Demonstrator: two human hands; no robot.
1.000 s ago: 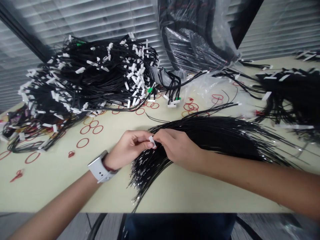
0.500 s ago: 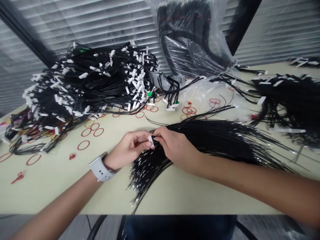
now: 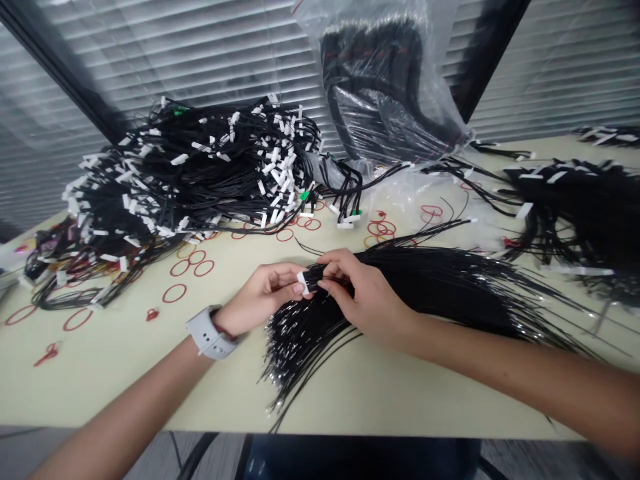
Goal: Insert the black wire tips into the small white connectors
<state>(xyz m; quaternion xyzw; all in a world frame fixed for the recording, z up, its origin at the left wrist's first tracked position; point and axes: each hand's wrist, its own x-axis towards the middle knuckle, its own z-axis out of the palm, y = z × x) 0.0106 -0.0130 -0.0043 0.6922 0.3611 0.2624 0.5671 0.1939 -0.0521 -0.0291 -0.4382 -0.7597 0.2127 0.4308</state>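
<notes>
My left hand (image 3: 263,293) pinches a small white connector (image 3: 303,280) between thumb and fingertips, just above the table. My right hand (image 3: 363,293) is closed on thin black wires (image 3: 327,275) that run into that connector. Both hands hover over a fanned bundle of loose black wires (image 3: 440,287) with shiny metal tips (image 3: 290,340) pointing toward me. A grey watch (image 3: 209,332) sits on my left wrist.
A big heap of black wire harnesses with white connectors (image 3: 195,173) lies at the back left. A plastic bag of black wires (image 3: 385,93) leans on the blinds. More harnesses (image 3: 580,200) lie at the right. Red rubber bands (image 3: 190,267) dot the pale table (image 3: 125,360).
My right hand has slid slightly right along the wires, so a short stretch of black wire now shows between it and the connector. My view has shifted a little.
</notes>
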